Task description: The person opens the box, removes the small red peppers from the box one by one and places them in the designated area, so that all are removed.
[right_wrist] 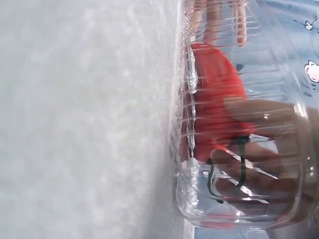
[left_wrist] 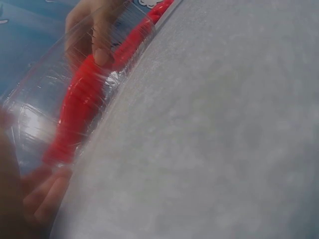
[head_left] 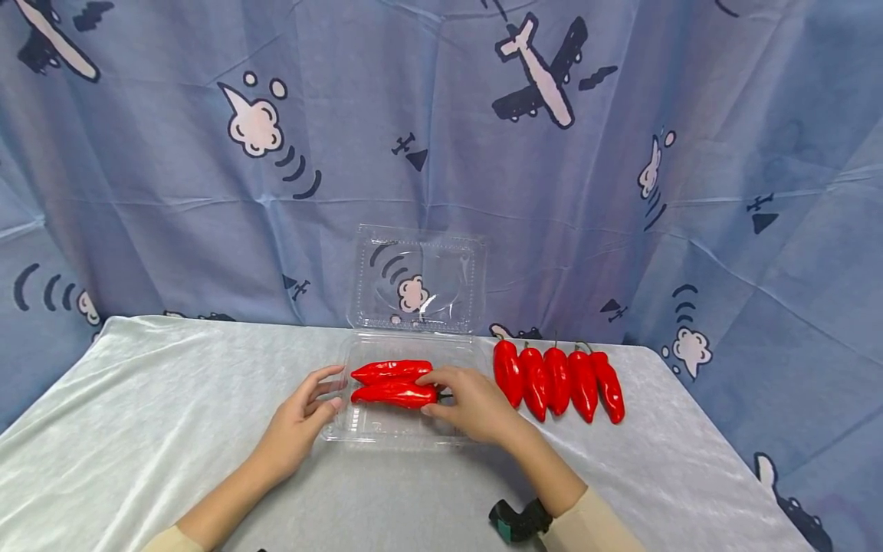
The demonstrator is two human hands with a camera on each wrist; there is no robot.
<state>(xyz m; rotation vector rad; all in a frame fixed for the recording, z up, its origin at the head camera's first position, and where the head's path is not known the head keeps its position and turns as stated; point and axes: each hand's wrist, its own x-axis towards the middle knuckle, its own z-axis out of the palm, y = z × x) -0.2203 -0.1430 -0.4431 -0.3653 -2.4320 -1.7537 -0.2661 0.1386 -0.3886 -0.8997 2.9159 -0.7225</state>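
A clear plastic clamshell container [head_left: 386, 429] lies on the table with its lid [head_left: 421, 284] standing up at the back. Two red chili peppers [head_left: 396, 394] lie side by side in its base, stems toward the right. My right hand [head_left: 472, 402] reaches over the container's right side and pinches the nearer pepper by its stem end; in the right wrist view its fingers [right_wrist: 259, 112] show through the clear wall. My left hand [head_left: 297, 422] rests at the container's left edge, fingers loosely bent and thumb apart, touching the rim.
Several more red chili peppers [head_left: 557, 381] lie in a row on the white cloth-covered table [head_left: 207, 368], right of the container. A blue curtain [head_left: 386, 115] printed with planes hangs behind. Below my right forearm is a black strap-like object [head_left: 517, 523].
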